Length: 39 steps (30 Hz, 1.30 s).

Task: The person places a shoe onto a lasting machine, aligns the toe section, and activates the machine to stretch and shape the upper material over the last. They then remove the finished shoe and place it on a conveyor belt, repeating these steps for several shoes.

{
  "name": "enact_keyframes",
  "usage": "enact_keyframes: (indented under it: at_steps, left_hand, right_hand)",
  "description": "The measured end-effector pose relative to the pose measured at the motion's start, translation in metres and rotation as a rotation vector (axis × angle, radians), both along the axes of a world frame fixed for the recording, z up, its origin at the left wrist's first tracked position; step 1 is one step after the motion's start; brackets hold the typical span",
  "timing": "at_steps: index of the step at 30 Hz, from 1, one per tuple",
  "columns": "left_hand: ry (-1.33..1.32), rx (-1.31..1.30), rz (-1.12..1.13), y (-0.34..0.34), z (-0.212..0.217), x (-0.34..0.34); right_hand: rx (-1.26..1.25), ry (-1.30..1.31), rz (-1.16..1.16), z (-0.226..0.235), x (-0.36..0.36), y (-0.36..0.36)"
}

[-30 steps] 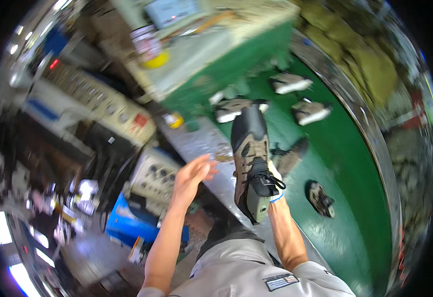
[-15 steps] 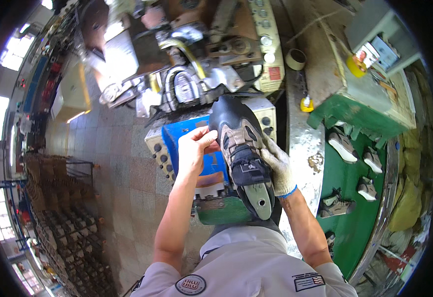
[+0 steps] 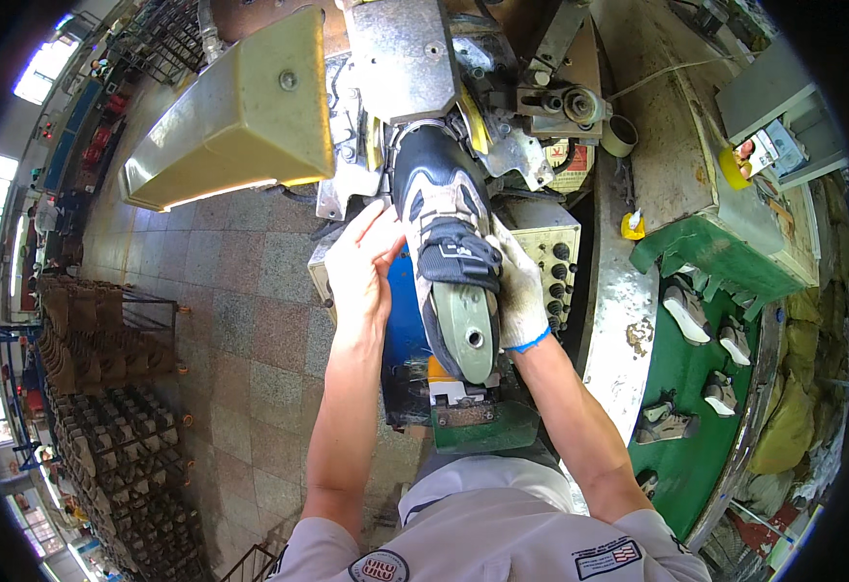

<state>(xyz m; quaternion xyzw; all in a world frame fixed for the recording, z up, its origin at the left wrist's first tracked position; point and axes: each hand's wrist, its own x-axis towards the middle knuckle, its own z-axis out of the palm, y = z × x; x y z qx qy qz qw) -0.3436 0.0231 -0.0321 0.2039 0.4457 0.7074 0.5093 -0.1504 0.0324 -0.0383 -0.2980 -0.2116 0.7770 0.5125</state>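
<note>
A black and beige shoe upper sits on a green last [image 3: 463,330], together forming an unsoled shoe [image 3: 442,199]. Its black toe points away from me, inside the curved clamp of a metal machine [image 3: 400,58]. My right hand [image 3: 518,289], in a whitish knit glove with a blue cuff, wraps the shoe's right side near the heel. My bare left hand [image 3: 361,267] is at the left side of the forefoot, thumb and fingertips closed against its edge; part of the fingers is hidden. The last's heel, with a round hole, faces me.
A beige machine cover [image 3: 240,126] juts out at left. Knobs line a control panel [image 3: 558,276] at right. Several shoes lie on a green conveyor belt [image 3: 696,466], beside a metal ledge [image 3: 623,320]. Racks of dark parts [image 3: 114,417] stand on the tiled floor at far left.
The shoe has moved forward from in front of the machine, its toe now within the clamp. Both hands went with it. My view has shifted, bringing the beige cover closer.
</note>
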Motion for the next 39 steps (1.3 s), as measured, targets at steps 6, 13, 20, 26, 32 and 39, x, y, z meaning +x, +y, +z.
enact_keyframes:
  at_steps: [6,13,20,26,32,39]
  left_hand:
    - [-0.035,-0.067,0.051,0.008,-0.008,0.009]
    - [-0.244,-0.263,-0.071,-0.018,-0.019,0.051]
    - [-0.282,-0.196,-0.077,-0.016,-0.031,0.054]
    - [-0.338,-0.135,-0.033,-0.011,-0.037,0.068]
    - [-0.288,-0.157,-0.039,-0.011,-0.04,0.061]
    - [-0.212,-0.225,-0.012,-0.009,-0.042,0.057]
  right_hand:
    - [-0.031,0.036,-0.053,-0.017,-0.024,0.013]
    - [0.096,-0.285,0.004,-0.025,-0.014,0.023]
    - [0.028,-0.274,-0.022,-0.028,-0.013,0.023]
    - [0.083,-0.331,0.014,-0.026,-0.004,0.033]
    - [0.08,-0.375,0.003,-0.028,-0.007,0.029]
    - [0.067,-0.371,-0.061,-0.03,-0.014,0.028]
